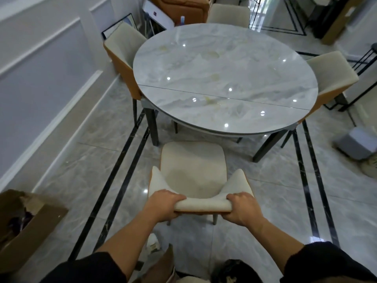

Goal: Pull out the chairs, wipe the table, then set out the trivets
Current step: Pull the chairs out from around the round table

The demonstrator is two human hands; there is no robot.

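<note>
At the lower left of the frame one open cardboard box (26, 221) sits on the floor beside the white panelled wall (40, 68). Four cream-cushioned chairs show in all. The left chair (124, 48), at the upper left, is tucked against the single round table (224, 78). The near chair (193, 166), at lower centre, stands apart from the table edge with its whole seat in view. The left hand (165, 203) grips the left end of its backrest top, fingers curled over the cushion, and the right hand (242, 207) grips the right end likewise. The far chair (228, 14) at top centre and the right chair (332, 68) at the upper right sit close to the table. One grey box (357, 141) lies at the right edge. The tabletop is glossy grey-white marble with a seam across it; the floor (275, 190) is pale polished tile with black border lines
</note>
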